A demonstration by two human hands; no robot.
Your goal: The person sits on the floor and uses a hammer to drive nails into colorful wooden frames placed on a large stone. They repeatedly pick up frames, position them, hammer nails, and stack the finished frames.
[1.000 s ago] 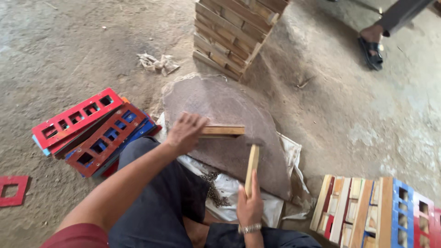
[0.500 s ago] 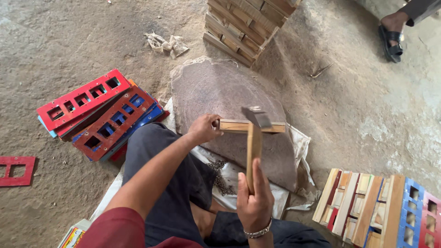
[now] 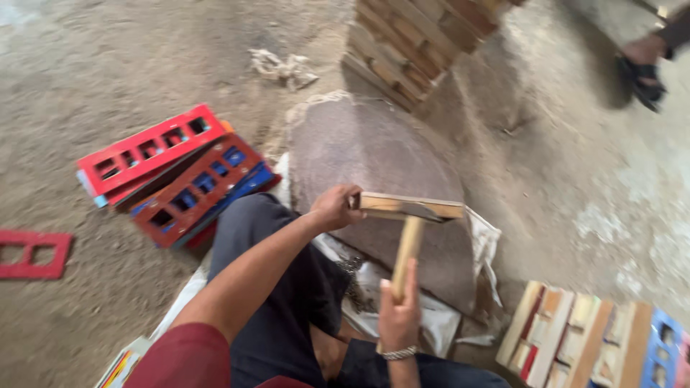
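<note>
Hammering is the step in hand, by the look of it. The left hand point(image 3: 336, 208) grips one end of a flat wood piece point(image 3: 411, 207) and holds it level over a big round stone point(image 3: 359, 162) in the middle of the frame. Its fingers are curled tight on the wood. The right hand point(image 3: 399, 316), low in the middle of the frame, is clenched around the handle of a hammer point(image 3: 407, 248). The handle points up, and its top end sits right at the wood piece. The picture is blurry there, so I cannot tell if the head is touching the wood or just beside it.

The person sits on the ground, with a dark trouser leg under the left arm. A white sack point(image 3: 438, 327) lies under the stone.

At the left of the frame lies a heap of red and blue frames point(image 3: 176, 176) with small square holes. One more red frame point(image 3: 29, 253) lies alone at the far left edge. A stack of plain wood pieces point(image 3: 424, 39) sits at the top. More painted and plain pieces point(image 3: 596, 341) stand at the lower right. Another person's foot in a sandal point(image 3: 642, 68) shows at the upper right.

I think the next hit needs a steady left hand, so the wood does not slip, and good aim to keep the hammer off the thumb.
</note>
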